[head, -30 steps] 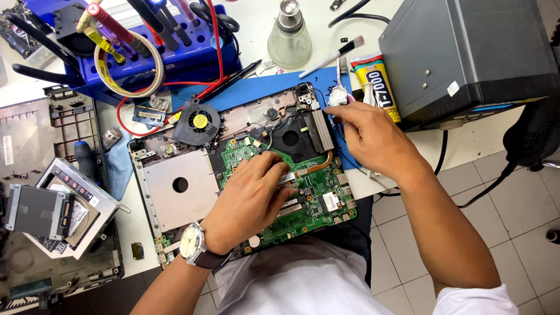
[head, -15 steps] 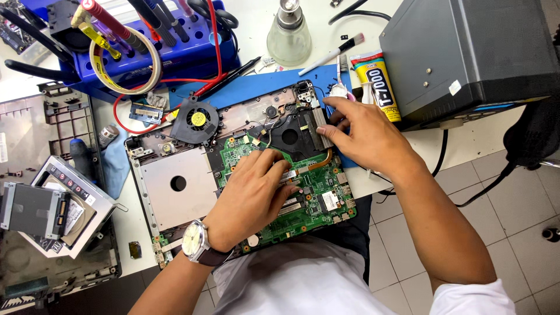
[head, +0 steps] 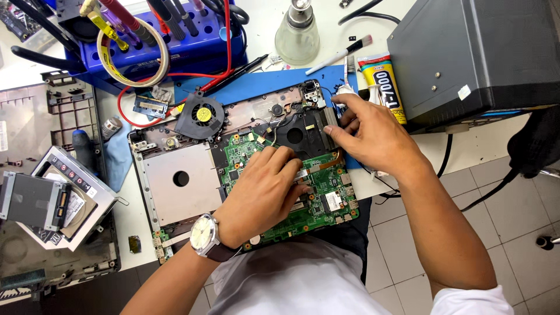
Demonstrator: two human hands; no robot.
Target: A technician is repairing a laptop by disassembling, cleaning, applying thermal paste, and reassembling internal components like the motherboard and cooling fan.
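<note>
White counter (head: pixel 402 11) carried an opened laptop base (head: pixel 175 175) with its green motherboard (head: pixel 326 192) at the near edge, over the person's lap. The left hand (head: pixel 262 195) lay curled on the board, fingers pressing near a flat cable, holding nothing that I could see, and the right hand (head: pixel 373 137) pinched the copper heatsink (head: pixel 318 125) edge; a slip could perhaps bend this cable or the heat pipe. A loose fan (head: pixel 198 115), red wire (head: pixel 175 76), glue tube (head: pixel 385 84) and black box (head: pixel 472 55) crowded close around.
</note>
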